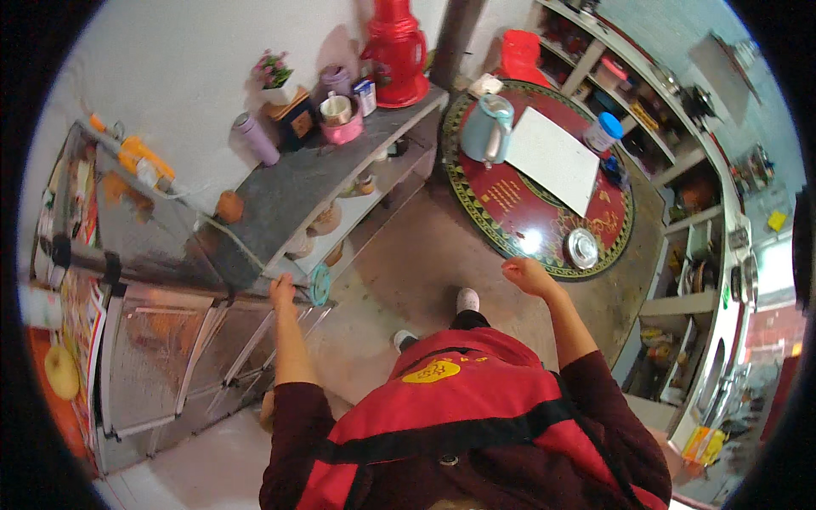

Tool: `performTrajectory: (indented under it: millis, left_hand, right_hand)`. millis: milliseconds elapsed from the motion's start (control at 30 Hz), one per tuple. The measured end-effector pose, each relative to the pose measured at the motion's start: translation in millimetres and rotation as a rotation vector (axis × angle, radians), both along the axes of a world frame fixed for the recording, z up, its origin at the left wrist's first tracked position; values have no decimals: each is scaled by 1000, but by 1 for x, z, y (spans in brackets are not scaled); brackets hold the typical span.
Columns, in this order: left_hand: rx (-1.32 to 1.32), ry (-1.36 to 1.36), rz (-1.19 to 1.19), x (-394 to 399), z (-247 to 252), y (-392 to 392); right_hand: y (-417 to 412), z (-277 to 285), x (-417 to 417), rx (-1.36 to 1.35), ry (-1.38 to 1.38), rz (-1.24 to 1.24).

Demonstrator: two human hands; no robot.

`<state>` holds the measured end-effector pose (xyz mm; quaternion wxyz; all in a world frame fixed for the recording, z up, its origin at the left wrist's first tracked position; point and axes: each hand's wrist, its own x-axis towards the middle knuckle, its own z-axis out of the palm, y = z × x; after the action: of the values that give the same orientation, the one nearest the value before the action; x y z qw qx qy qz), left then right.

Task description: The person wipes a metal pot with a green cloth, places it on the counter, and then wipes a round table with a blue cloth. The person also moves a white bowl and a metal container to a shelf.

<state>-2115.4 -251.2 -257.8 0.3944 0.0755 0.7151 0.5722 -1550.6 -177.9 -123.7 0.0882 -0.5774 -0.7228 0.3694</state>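
My left hand (282, 292) is at the near corner of a dark-topped shelf unit (299, 172), fingers curled. Right beside it is a round teal object (320, 284), too blurred to name; whether I touch or hold it does not show. With fingers folded and nothing visible in them, my right hand (528, 276) is near the rim of a round red table (484, 204). A round metal lid (581, 248) lies on that table, close to this hand. Farther back on it are a light-blue electric kettle (488, 131), a white board (554, 159) and a blue-lidded tub (604, 132).
A purple flask (256, 139), a pink pot (344, 129), a flower pot (277, 86) and a large red vessel (396, 60) stand on the shelf unit. Left is a clear-panelled frame (153, 357). Kitchen shelving (682, 303) curves along the right, and a red chair (523, 57) stands behind the table.
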Motion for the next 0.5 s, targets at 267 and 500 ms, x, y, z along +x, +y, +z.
performTrajectory:
  millis: [267, 500]
  left_hand:
    - [-62, -207, 52, -53, -43, -13]
    - [-39, -140, 163, -17, -29, 26]
  right_hand:
    - [12, -70, 98, -191, -63, -248]
    - [33, -144, 206, -13, -279, -614]
